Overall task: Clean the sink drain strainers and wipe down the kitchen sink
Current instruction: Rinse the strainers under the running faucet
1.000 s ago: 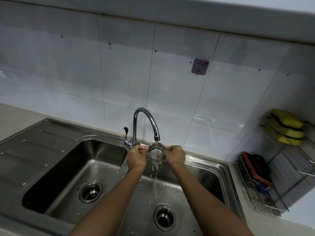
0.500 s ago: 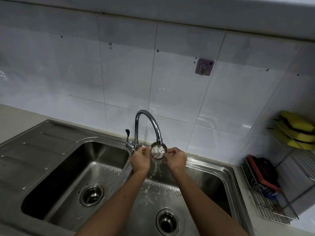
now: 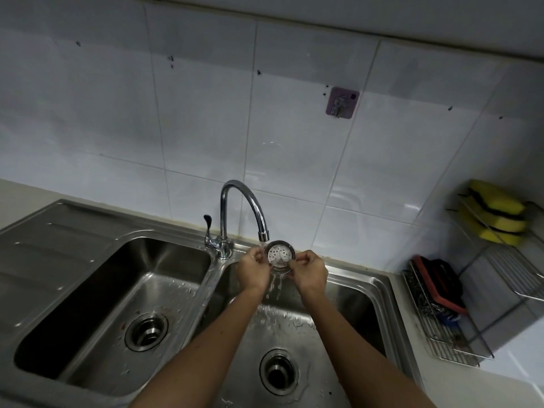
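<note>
A round steel drain strainer (image 3: pixel 279 254) with a perforated bottom is held right under the running faucet (image 3: pixel 244 201), tilted so its inside faces me. My left hand (image 3: pixel 253 268) pinches its left rim and my right hand (image 3: pixel 309 272) pinches its right rim. Water streams through it and falls into the right basin (image 3: pixel 347 313) of the double steel sink. That basin's drain (image 3: pixel 279 371) is an open dark hole. The left basin (image 3: pixel 97 304) has a drain (image 3: pixel 146 332) with a metal piece sitting in it.
A ribbed steel drainboard (image 3: pixel 44 245) lies left of the basins. At the right, a wire rack (image 3: pixel 447 328) holds a red-and-black scrubber (image 3: pixel 438 281), and a wall rack carries yellow sponges (image 3: pixel 497 213). A purple hook (image 3: pixel 341 102) sticks to the white tiles.
The strainer has tipped from nearly level to facing me, showing its perforated bottom. Both hands have kept hold of it under the stream. My view has shifted slightly.
</note>
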A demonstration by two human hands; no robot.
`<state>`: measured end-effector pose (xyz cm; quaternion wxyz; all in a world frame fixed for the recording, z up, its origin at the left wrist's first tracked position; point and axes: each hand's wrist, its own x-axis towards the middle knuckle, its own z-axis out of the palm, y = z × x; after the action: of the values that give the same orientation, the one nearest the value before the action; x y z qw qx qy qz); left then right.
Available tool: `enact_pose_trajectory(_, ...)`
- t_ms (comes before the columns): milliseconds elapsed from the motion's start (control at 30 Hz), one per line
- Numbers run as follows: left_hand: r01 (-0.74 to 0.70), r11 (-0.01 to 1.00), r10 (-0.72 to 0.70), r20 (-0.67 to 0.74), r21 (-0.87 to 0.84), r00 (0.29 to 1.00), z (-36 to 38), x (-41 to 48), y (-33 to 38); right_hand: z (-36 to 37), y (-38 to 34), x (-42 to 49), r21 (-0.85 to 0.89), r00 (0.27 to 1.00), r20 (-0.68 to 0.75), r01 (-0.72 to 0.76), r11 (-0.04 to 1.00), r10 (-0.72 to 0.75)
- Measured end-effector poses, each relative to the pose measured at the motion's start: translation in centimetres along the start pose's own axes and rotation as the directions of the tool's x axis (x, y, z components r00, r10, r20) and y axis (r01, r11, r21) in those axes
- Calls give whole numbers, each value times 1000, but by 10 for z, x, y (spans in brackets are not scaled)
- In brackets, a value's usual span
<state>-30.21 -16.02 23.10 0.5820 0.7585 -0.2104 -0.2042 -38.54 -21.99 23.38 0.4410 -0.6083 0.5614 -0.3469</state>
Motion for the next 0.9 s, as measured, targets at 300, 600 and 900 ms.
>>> enact_pose_trajectory(300,109,993,-112,-99,-35,989,-7,-12,-16,-9,9,-17,-99,961,204,208,973,-185)
enact_pose_trajectory(600,74,993,-85,-131,-90,988,-44,-20,-23,10,2,-31,-178,846,339,487,855,-411)
enact_pose_trajectory(900,-133,989,131,23,58,991,-48,-44,-69,-7,51,-45,-180,796,325,582,793,-511)
